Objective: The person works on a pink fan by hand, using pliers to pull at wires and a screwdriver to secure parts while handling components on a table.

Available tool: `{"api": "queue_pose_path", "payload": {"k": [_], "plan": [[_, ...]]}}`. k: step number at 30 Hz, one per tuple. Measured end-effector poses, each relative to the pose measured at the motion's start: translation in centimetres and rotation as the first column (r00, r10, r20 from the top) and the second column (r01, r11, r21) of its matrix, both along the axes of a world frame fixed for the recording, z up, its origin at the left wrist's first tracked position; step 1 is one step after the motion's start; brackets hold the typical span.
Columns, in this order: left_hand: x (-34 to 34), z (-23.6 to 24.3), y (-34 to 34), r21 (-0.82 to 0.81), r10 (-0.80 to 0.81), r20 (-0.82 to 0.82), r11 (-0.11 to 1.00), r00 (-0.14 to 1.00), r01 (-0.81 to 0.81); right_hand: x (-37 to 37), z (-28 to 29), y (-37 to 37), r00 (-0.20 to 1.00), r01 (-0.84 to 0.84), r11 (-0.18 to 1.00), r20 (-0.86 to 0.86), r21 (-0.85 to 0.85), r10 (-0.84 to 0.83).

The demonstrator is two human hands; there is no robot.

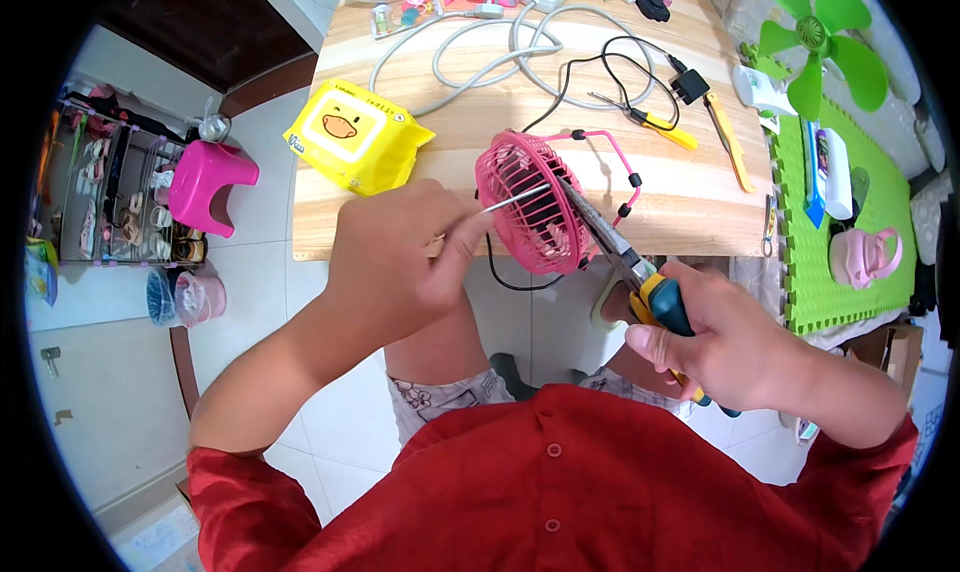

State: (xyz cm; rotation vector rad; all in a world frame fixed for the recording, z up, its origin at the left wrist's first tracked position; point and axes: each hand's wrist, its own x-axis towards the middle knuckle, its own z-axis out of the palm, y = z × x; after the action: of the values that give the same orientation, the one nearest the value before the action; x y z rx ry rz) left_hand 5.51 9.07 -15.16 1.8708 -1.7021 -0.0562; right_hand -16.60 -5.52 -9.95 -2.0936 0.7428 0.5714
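A pink desk fan (527, 234) with a round wire grille and bent frame sits tilted at the table's front edge, its black cord hanging below. My left hand (398, 262) is closed around a thin silver rod (508, 199) that reaches to the fan's grille. My right hand (705, 327) grips long-nose pliers (628, 264) with teal and yellow handles, their jaws at the grille near the rod's tip. Whether the jaws grip anything is unclear. A yellow soft pack (356, 142) with a duck face lies just left of the fan.
The wooden table (730, 235) holds coiled gray cable (478, 70), a black adapter (689, 85), yellow-handled tools (669, 130) and small items at the back. A green mat (818, 298) with assorted items and a green fan (814, 38) are right. A pink stool (205, 175) and rack stand left.
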Motion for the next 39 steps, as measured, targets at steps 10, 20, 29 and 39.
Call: {"api": "queue_pose_path", "payload": {"k": [10, 20, 29, 39], "plan": [[0.6, 0.9, -0.5, 0.388, 0.198, -0.684, 0.914, 0.703, 0.121, 0.8, 1.2, 0.1, 0.996, -0.047, 0.998, -0.082, -0.035, 0.044], [-0.5, -1.1, -0.4, -0.034, -0.049, 0.029, 0.998, 0.998, 0.050, 0.9, 1.4, -0.3, 0.984, 0.139, 0.978, -0.135, 0.155, -0.119], [2.1, 1.7, -1.3, 0.467, 0.464, -0.880, 0.814, 0.098, 0.345, 1.0, 1.7, 0.1, 0.984, 0.122, 0.987, -0.145, 0.105, -0.107], [0.7, -1.4, -1.0, 0.052, -0.128, 0.144, 0.991, 0.981, 0.121, 1.6, 2.4, 0.0, 0.961, 0.239, 0.947, -0.194, 0.216, -0.199]]}}
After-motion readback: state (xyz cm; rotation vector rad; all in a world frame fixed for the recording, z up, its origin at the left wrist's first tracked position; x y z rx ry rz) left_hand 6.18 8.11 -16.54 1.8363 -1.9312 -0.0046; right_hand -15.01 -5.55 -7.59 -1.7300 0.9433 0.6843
